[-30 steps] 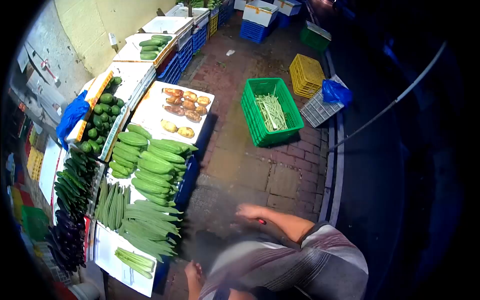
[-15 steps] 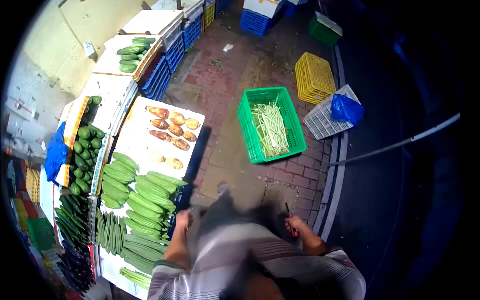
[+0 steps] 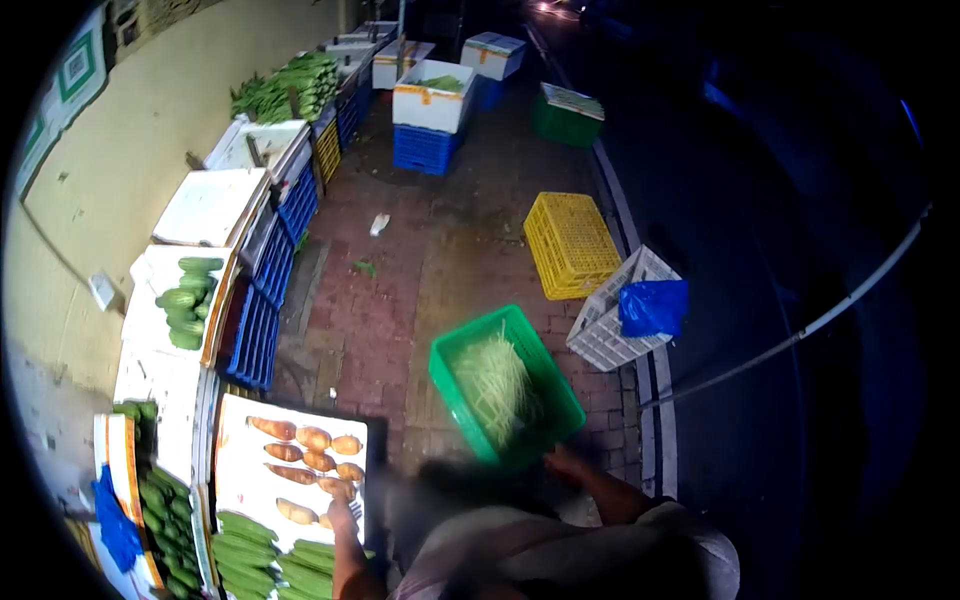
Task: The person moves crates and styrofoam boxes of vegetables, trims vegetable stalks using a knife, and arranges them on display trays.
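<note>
My left hand (image 3: 342, 516) is at the edge of a white board (image 3: 240, 470), close to the brown root vegetables (image 3: 318, 461) laid in rows there; its fingers are too unclear to read. Long green gourds (image 3: 243, 552) lie just below that hand. On the other side, my right hand (image 3: 566, 464) is at the near right corner of a green plastic crate (image 3: 455, 395), dark and smeared by motion. Whether it touches the rim, or holds anything, does not show. Long thin pale green beans (image 3: 492, 385) lie loose inside the crate, blurred.
Beyond the crate stand a yellow crate (image 3: 572, 245) and a tilted grey crate (image 3: 600, 335) with a blue plastic bag (image 3: 653, 307) on it. A kerb (image 3: 655, 430) edges the dark road at right. Stalls with cucumbers (image 3: 187, 300) line the left wall. White foam boxes (image 3: 430, 105) stand farther back.
The view has moved forward and tilted up, so the green crate now sits close to my body. The red-handled tool seen in my right hand before is out of sight.
</note>
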A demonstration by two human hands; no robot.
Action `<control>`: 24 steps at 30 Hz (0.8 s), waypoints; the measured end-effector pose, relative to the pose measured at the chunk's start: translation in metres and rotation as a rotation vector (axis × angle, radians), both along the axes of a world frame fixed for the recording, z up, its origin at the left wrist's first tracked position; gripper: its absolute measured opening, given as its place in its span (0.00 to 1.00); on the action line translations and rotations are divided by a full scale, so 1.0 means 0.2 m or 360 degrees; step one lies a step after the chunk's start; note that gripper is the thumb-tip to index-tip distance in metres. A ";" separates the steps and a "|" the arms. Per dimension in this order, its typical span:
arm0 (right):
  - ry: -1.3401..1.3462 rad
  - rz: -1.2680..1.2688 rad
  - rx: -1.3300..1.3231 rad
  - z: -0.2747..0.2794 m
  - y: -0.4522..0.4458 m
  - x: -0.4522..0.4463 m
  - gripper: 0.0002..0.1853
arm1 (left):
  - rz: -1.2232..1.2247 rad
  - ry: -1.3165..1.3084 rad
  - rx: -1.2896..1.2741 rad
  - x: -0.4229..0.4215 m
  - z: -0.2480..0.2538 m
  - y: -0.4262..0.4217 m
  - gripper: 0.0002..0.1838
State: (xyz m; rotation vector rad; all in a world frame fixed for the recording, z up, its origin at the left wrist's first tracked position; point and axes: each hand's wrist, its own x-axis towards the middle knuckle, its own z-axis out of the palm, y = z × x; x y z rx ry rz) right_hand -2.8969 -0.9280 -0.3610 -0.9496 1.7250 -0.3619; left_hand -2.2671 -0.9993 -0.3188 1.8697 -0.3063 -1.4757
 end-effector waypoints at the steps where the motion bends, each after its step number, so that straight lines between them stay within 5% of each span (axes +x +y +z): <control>1: -0.0161 -0.0225 0.0130 0.10 -0.16 -0.04 0.17 | -0.0070 0.0024 0.0258 0.00 -0.11 0.01 0.18; 4: -0.0286 -0.0513 0.0084 0.55 -0.60 0.04 0.14 | -0.2357 -0.1294 -0.1229 0.01 -0.22 0.02 0.06; 6: -0.0248 -0.0512 -0.0050 0.61 -0.72 0.05 0.14 | -0.2614 -0.1386 -0.1209 0.03 -0.53 -0.06 0.11; 9: -0.0077 -0.0601 -0.0029 0.74 -0.77 0.19 0.15 | -0.2849 -0.1928 -0.1086 -0.14 -0.51 -0.32 0.18; 11: 0.0074 -0.0654 0.0077 0.72 -0.72 0.19 0.15 | -0.1387 0.0035 0.0364 -0.05 -0.54 -0.66 0.16; 13: 0.0100 -0.0631 0.0226 0.80 -0.76 0.20 0.15 | -0.1005 0.0094 -0.0210 -0.09 -0.59 -1.02 0.16; 14: 0.0102 -0.0602 0.0286 0.81 -0.81 0.21 0.15 | -0.0429 0.0285 0.0214 -0.19 -0.34 -1.22 0.15; 16: 0.0013 -0.0698 0.0180 0.73 -0.89 0.19 0.16 | -0.0250 0.0068 0.0124 -0.35 0.04 -1.50 0.13; 19: 0.0090 -0.0489 0.0126 0.64 -1.10 0.12 0.13 | -0.0468 0.0102 -0.0067 -0.25 -0.34 -1.63 0.14; 23: 0.0068 -0.0460 -0.0035 0.78 -1.40 0.16 0.13 | -0.0488 0.0353 0.0447 -0.24 -0.31 -1.55 0.22; 24: 0.0049 -0.0414 -0.0024 0.76 -1.45 0.14 0.13 | -0.0481 0.0281 0.0415 -0.25 -0.27 -1.52 0.16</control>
